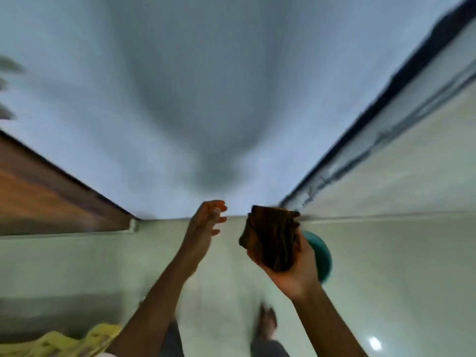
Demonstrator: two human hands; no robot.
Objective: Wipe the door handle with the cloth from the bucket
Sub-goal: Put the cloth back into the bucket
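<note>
My right hand is raised in front of me and holds a folded dark brown cloth. My left hand is lifted beside it, a little apart, fingers spread and holding nothing. A teal bucket shows partly on the floor behind my right hand. A brown wooden door stands at the left; no handle is visible on it. The whole view is blurred by motion.
A pale blue-grey wall fills the view ahead, with a dark shadow on it. Light floor tiles lie below. A yellow object sits at the bottom left. My bare foot is on the floor.
</note>
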